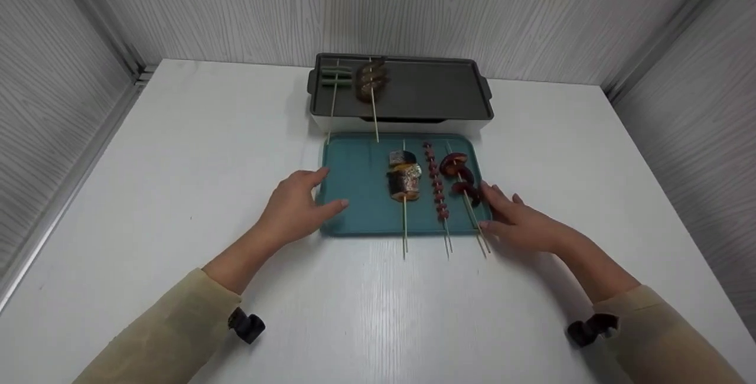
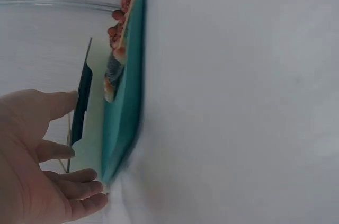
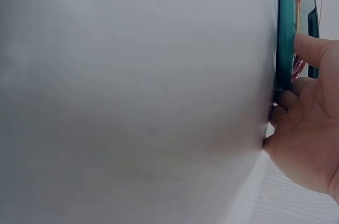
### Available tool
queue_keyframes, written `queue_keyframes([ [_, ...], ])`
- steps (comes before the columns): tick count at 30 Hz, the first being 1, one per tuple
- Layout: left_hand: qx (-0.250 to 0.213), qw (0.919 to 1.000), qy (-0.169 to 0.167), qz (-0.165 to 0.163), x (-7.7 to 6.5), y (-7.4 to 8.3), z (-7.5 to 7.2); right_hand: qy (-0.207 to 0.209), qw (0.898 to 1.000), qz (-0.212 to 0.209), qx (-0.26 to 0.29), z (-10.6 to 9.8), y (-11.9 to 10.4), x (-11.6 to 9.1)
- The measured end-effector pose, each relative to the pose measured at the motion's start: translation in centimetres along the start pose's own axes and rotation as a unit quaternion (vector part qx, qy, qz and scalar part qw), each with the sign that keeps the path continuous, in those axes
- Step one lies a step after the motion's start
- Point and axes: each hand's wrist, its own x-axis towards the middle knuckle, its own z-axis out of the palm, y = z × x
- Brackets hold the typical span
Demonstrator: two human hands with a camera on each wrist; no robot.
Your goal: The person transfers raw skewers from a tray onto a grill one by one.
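Note:
A teal tray (image 1: 357, 201) lies on the white table, carrying three skewers on its middle and right side. One skewer (image 1: 404, 183) holds chunky silver, black and orange pieces, another (image 1: 437, 186) small red pieces, and the rightmost (image 1: 455, 165) dark red curved pieces. My left hand (image 1: 292, 207) is at the tray's left edge, its thumb reaching over the rim; the left wrist view shows the fingers (image 2: 79, 187) loosely spread. My right hand (image 1: 525, 224) grips the tray's right edge, thumb at the rim and other fingers (image 3: 288, 99) curled against the side.
Behind the tray stands a dark grill plate (image 1: 437, 88) on a white base. On its left lie a skewer of green pieces (image 1: 336, 82) and one of brown sliced pieces (image 1: 369, 80), their sticks jutting over the front edge. Grey wood-patterned walls (image 1: 390, 12) surround the table.

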Motion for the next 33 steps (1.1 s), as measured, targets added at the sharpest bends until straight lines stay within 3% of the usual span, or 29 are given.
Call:
queue_keyframes([
  [8, 0.102, 0.994, -0.036, 0.017, -0.3, -1.4, 2.0, 0.004, 1.0, 0.002, 0.003, 0.1, -0.3, 0.0],
  [15, 0.199, 0.9771, -0.066, 0.034, -0.2, -1.5, 2.4, 0.01, 0.999, 0.033, 0.015, 0.2, -0.5, -0.1],
  [20, 0.229, 0.9688, -0.09, 0.029, 0.1, -1.3, 2.4, 0.026, 0.999, 0.026, 0.017, -0.1, -0.4, -0.2],
  [23, 0.238, 0.9656, -0.102, 0.024, 0.1, -1.2, 2.4, 0.05, 0.998, 0.01, 0.027, -0.4, -0.5, -0.6],
  [28, 0.253, 0.9617, -0.103, 0.027, 0.1, -1.1, 2.2, 0.137, 0.99, 0.0, 0.044, -0.6, -1.2, -1.7],
  [33, 0.26, 0.9597, -0.101, 0.034, 0.2, -1.0, 2.2, 0.179, 0.979, 0.03, 0.09, -0.9, -1.8, -3.1],
])
